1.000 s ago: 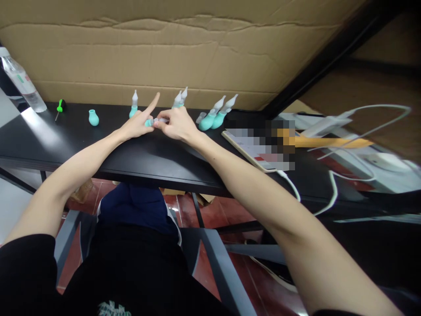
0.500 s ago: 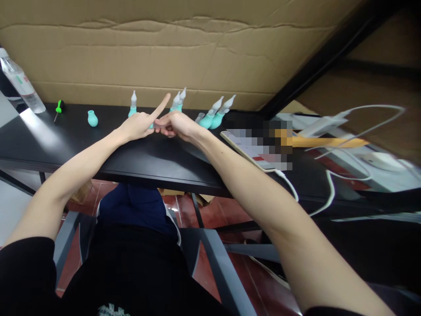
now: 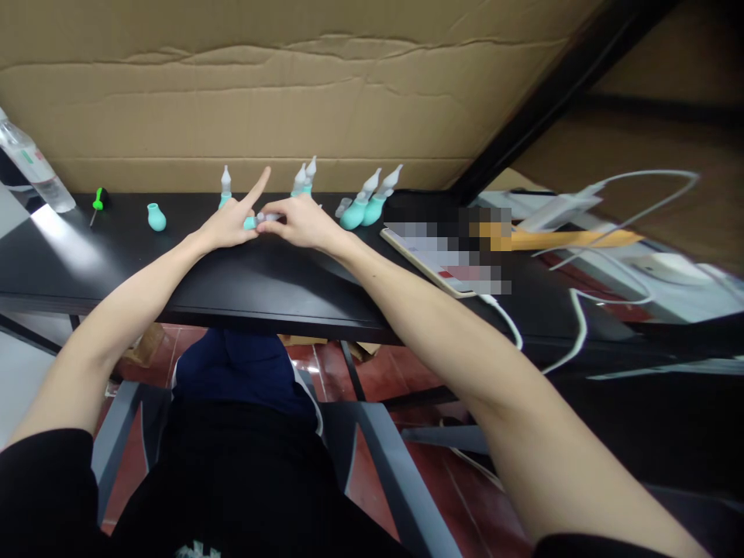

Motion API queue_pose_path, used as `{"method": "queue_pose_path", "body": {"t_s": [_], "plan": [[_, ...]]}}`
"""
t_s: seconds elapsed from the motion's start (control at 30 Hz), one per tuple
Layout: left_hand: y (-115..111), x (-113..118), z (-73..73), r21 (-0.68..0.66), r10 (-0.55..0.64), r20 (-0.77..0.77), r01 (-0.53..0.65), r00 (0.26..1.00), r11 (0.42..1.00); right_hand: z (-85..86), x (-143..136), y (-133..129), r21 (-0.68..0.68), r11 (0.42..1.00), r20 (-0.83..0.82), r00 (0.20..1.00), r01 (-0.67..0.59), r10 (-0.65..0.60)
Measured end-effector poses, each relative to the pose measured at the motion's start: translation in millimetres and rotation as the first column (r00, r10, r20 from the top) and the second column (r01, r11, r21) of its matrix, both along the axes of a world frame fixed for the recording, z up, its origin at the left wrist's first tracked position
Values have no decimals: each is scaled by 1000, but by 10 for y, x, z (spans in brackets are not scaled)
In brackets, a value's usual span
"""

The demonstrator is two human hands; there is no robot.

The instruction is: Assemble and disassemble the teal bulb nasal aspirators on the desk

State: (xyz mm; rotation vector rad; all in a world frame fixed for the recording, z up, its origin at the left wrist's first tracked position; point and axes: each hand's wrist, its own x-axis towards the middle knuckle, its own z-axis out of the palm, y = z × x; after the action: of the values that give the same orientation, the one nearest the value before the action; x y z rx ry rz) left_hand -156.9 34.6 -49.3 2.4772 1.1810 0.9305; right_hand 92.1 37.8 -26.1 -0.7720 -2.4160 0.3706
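Note:
My left hand is closed around a teal rubber bulb, mostly hidden in the fist, with the index finger pointing up and away. Between thumb and fingers, my right hand pinches a clear nozzle at the bulb's mouth. Whether the nozzle is seated in the bulb I cannot tell. Behind my hands stand teal bulb syringes with pale tips: one syringe on the left and a pair in the middle. Two more syringes lean to the right, beside a small clear piece.
A bare teal bulb stands left on the black table. Farther left are a green-handled tool and a water bottle. To the right lie a tablet-like device and white cables. Cardboard rises behind.
My right hand has turned from palm-up to a pinch from above, baring the nozzle and bulb mouth between my hands. The whole view has shifted slightly.

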Motion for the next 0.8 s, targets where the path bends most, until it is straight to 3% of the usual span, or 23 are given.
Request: {"method": "queue_pose_path", "body": {"t_s": [0.1,0.3,0.43,0.6,0.8], "plan": [[-11,49,-10,-54,25,53,-23,998,998,-8,5,55,112,994,-27,1000,-3,6],[72,156,-116,-186,-172,194,208,966,960,51,18,87,273,962,-13,1000,-14,18],[125,112,-93,-203,-167,285,230,944,952,190,156,125,254,949,-108,981,185,-163],[110,33,-6,-187,-130,326,199,936,962,260,430,257,208,866,-206,885,456,-416],[200,-20,-8,-83,-145,334,182,931,980,57,550,548,147,852,-66,865,502,-498]]}}
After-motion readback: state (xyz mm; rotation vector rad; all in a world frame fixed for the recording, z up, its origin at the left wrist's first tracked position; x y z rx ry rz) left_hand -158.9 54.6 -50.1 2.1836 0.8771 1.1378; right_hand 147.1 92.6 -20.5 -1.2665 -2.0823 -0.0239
